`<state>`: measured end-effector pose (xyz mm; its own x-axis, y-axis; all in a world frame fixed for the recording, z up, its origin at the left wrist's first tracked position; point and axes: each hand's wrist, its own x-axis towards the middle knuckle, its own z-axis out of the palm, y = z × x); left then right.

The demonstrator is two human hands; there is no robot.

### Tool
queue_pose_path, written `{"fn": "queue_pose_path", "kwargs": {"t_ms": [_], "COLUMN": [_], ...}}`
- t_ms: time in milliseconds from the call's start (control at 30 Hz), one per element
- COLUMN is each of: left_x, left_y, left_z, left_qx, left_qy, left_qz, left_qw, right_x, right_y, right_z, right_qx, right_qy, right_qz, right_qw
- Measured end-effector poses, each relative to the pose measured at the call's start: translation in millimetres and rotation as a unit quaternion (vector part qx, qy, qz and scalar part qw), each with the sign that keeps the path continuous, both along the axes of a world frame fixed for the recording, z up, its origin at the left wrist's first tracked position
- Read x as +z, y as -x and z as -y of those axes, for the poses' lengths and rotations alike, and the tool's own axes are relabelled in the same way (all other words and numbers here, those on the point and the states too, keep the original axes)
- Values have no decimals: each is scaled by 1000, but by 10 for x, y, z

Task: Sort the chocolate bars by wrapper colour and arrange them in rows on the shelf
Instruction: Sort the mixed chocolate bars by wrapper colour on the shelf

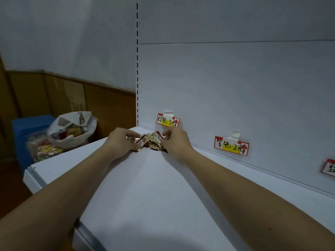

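Right under the brown price tag at the shelf back corner, left hand and right hand each grip-clamp the brown chocolate bars, probably squaring them up where that colour's row belongs.

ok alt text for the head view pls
Both hands, left hand and right hand, hold a bunch of brown chocolate bars at the back left corner of a white shelf, below a handwritten price tag. A white bag of snacks sits beyond the shelf's left end.
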<state>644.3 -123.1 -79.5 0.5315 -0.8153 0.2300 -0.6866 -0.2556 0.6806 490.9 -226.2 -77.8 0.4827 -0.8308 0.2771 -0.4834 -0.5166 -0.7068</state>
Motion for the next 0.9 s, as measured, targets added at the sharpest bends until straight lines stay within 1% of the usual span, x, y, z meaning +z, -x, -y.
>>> {"fn": "queue_pose_path", "kwargs": {"t_ms": [267,400,467,633,800,900], "left_x": [69,205,273,400,390,410], "left_y": [186,498,728,1479,2414,3023], "left_z": [-80,-210,-281,-479,-668,-768], "left_qx": [14,19,10,-16,-59,-92], "left_qy": [-5,-5,-11,-49,-67,-60], "left_qz": [25,61,93,162,173,164], "left_qw": [1000,998,996,985,981,980], "right_x": [118,287,371,545,576,596], "right_y": [222,570,798,1544,2570,3237], "right_z": [-55,-233,-352,-724,-1091,-1337], "right_qx": [-8,6,16,22,2,-18], "right_qy": [18,29,44,78,102,118], "right_qz": [-10,-34,-56,-101,-148,-176], "right_qw": [1000,999,997,992,984,977]}}
